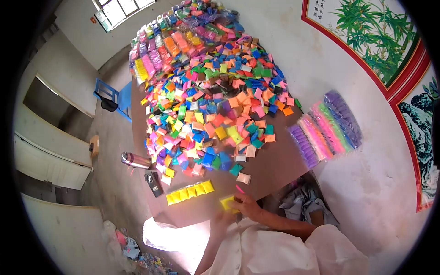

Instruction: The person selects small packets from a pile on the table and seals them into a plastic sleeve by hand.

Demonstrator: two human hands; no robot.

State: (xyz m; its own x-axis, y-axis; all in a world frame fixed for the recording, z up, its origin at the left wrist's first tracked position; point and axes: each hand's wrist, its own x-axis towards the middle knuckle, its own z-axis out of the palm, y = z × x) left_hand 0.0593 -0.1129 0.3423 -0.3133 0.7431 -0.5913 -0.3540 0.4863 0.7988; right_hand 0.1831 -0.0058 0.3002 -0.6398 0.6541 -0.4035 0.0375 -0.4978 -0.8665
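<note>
My right hand [247, 206] is closed on a small yellow packet [226, 202] near the front edge of the table. Just below the packet is my left hand [222, 220], smeared by motion, so its fingers cannot be made out. A narrow pink piece [239, 189] shows beyond my right knuckles; what it is, I cannot tell. To the left, a row of joined yellow packets [190, 192] lies flat on the brown table [270, 172].
A large heap of loose coloured packets [211, 123] covers the table, with bagged packets [169, 46] behind. At left are a metal flask [135, 160] and a black device [153, 184]. Bundled coloured strips [325, 128] are at right. A blue chair [117, 98] stands beyond.
</note>
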